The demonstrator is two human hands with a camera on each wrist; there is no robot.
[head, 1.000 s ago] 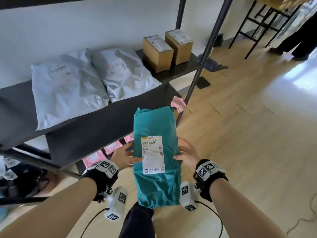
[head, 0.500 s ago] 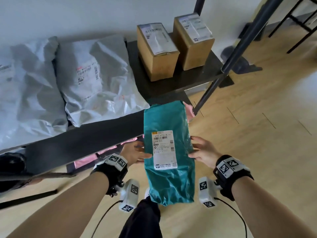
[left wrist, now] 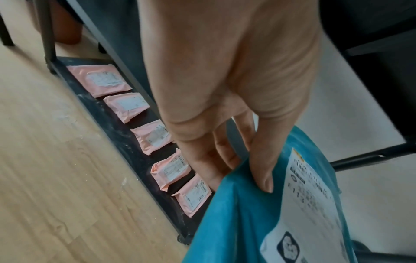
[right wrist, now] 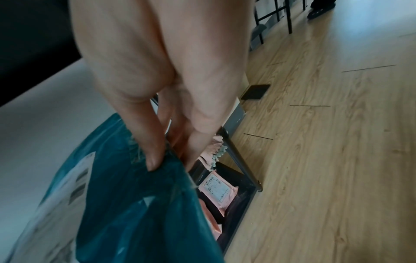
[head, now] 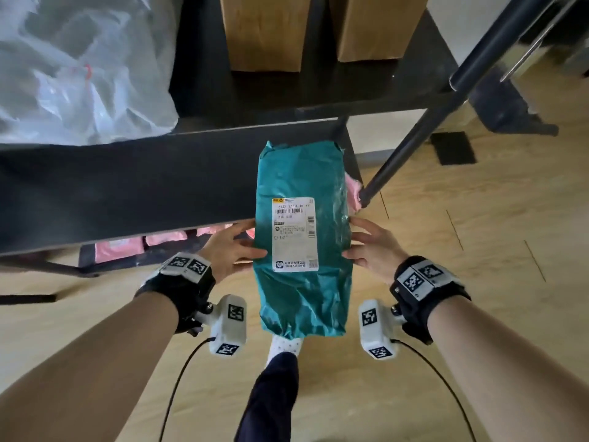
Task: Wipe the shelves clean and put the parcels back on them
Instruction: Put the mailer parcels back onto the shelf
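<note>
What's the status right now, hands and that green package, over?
Left hand and right hand both grip the teal parcel by its sides. Parcel held over shelf edge, not yet set down. Bare shelf ahead, nothing blocking.

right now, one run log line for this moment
step: returning parcel | left hand: holds teal parcel | right hand: holds same parcel | parcel: over shelf edge, not set down

The black shelf [head: 127, 186] lies bare from its near edge back, left of the teal parcel [head: 302, 173]. Farther back, grey mailer bags [head: 79, 68] crowd the far left and two cardboard boxes [head: 264, 30] the far right. A slanted post [head: 414, 145] blocks the right side.
</note>
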